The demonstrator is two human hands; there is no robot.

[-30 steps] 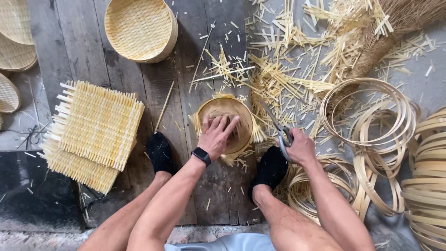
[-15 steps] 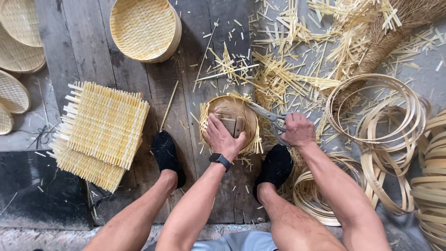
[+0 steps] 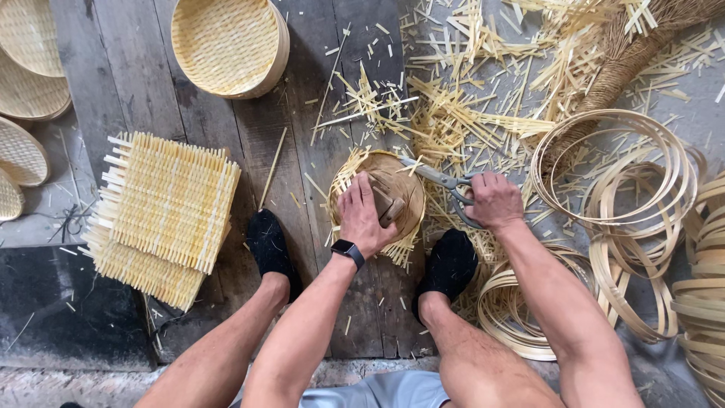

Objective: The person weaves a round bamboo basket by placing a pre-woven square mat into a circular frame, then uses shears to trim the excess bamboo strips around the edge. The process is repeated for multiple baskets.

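Hands: left hand point(image 3: 362, 215) grips wooden block point(image 3: 387, 204) in basket point(image 3: 393, 181); right hand point(image 3: 495, 200) clasps scissors point(image 3: 438, 179).

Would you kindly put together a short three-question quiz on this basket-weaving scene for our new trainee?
1. True or false: the right hand holds scissors.
2. What does the left hand press on?
A. a wooden block on a round form
B. the stack of square woven mats
C. the bamboo hoops
3. Fill in: the finished round basket sits on the wooden ____.

Key: 1 true; 2 A; 3 floor.
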